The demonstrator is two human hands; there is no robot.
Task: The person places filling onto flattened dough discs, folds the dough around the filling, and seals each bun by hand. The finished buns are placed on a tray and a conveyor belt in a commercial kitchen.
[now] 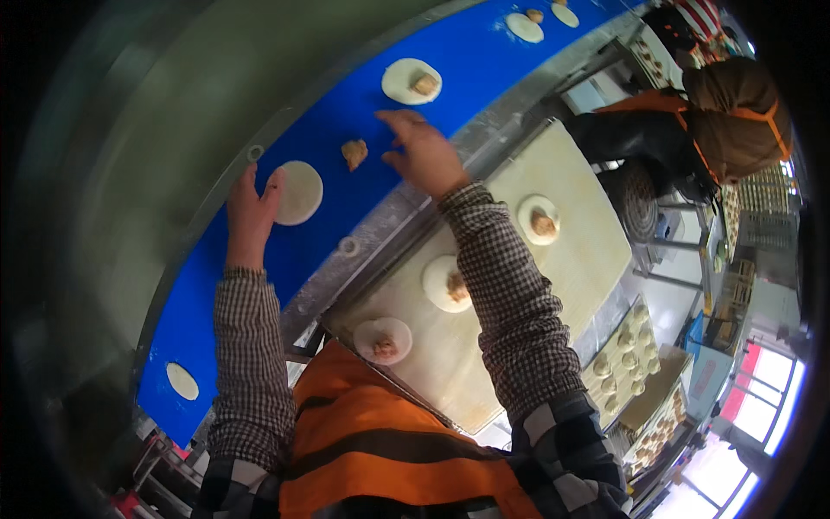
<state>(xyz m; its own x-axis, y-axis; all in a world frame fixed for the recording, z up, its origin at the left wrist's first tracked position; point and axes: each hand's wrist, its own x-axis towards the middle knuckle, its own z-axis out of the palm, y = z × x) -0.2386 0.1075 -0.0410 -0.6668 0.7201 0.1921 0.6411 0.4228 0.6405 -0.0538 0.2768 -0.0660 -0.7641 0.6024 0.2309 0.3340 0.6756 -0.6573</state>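
Observation:
My left hand (251, 212) reaches onto the blue conveyor belt (328, 225), its fingers touching the edge of a plain round dough disc (298, 192). A lump of filling (354, 153) lies bare on the belt between my hands. My right hand (424, 151) hovers over the belt with fingers spread, holding nothing, just below a dough disc topped with filling (412, 81). Both sleeves are checked; I wear an orange vest.
A floured work board (579, 242) in front of me carries three filled dough discs (542, 219). More discs ride the belt at far right (525, 27) and lower left (181, 381). Trays of shaped pieces (622, 359) stand to the right. Another person in orange (709, 121) works further along.

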